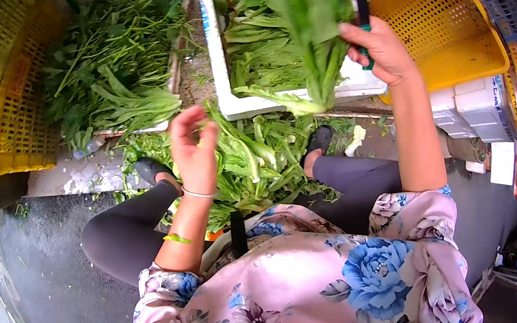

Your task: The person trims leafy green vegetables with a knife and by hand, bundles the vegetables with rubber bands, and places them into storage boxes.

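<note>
My right hand (383,50) is closed round the green handle of a knife (363,15) with a dark blade. Its fingertips also press on a bunch of leaf lettuce (315,42), whose upper leaves are blurred. This bunch is over a white foam box (224,92) that holds more of the same lettuce (254,35). My left hand (193,148) is raised above the loose leaves, with fingers loosely curled and thumb apart. A small pale green spot shows between thumb and fingers; I cannot tell what it is. Beneath it, loose lettuce leaves (252,162) lie heaped between my feet.
Thin-stemmed greens (122,40) fill the space left of the foam box, with lettuce (132,100) at their near edge. Yellow crates (16,99) stand at far left. Another yellow crate (431,9) leans at right, above white foam boxes (478,104). A pale leaf (355,140) lies by my right foot.
</note>
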